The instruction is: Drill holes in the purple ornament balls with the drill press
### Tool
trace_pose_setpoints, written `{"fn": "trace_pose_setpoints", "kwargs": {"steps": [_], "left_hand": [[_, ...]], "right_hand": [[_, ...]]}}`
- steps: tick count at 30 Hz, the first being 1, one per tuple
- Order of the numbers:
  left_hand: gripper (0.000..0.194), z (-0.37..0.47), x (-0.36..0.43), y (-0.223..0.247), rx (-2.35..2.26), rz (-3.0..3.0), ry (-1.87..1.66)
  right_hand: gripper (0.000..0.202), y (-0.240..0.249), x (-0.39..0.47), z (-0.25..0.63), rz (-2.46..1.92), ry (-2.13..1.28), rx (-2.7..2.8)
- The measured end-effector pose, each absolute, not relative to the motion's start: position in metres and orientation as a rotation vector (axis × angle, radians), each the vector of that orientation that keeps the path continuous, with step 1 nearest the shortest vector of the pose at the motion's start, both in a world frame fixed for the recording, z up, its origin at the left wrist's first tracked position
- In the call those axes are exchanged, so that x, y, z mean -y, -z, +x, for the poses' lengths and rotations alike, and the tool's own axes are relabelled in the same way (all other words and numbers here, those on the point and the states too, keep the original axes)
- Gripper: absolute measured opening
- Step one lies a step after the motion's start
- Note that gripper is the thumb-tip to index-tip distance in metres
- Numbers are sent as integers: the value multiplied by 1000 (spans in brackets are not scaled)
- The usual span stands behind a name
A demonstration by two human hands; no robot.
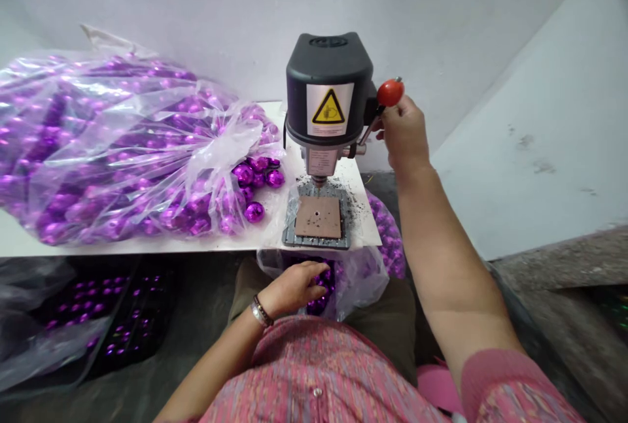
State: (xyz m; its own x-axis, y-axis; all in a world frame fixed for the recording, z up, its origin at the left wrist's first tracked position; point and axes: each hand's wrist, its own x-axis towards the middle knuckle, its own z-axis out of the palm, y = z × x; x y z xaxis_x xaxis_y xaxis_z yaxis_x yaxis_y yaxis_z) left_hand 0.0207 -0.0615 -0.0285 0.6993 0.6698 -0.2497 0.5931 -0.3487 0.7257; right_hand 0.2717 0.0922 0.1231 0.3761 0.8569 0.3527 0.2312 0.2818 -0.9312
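Note:
A small bench drill press [330, 99] with a black housing stands on the white table. Its lever ends in a red knob [391, 92], and my right hand [405, 129] is closed around the lever just behind that knob; some fingers are hidden. Under the drill bit, a brown square block [318, 217] with a small hole lies on the grey base plate [289, 240]; no ball sits on it. My left hand [297, 286] is below the table edge, thumb and fingers apart, over shiny purple balls [318, 302] in an open plastic bag [360, 282] at my lap.
A big clear bag [122, 155] of purple faceted balls covers the table's left side, with several loose balls [255, 212] at its mouth. Dark shavings [360, 204] litter the table around the base. A dark crate [132, 318] with purple balls sits at lower left. A wall rises behind.

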Motion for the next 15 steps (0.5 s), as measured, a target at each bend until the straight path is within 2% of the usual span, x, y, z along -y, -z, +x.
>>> {"fn": "trace_pose_setpoints", "kwargs": {"steps": [11, 15], "left_hand": [[46, 20, 63, 29, -987, 2082, -74], [47, 19, 62, 34, -990, 2115, -69]], "right_hand": [[41, -118, -98, 272, -1227, -505, 1137], [43, -121, -99, 272, -1245, -578, 1081]]}}
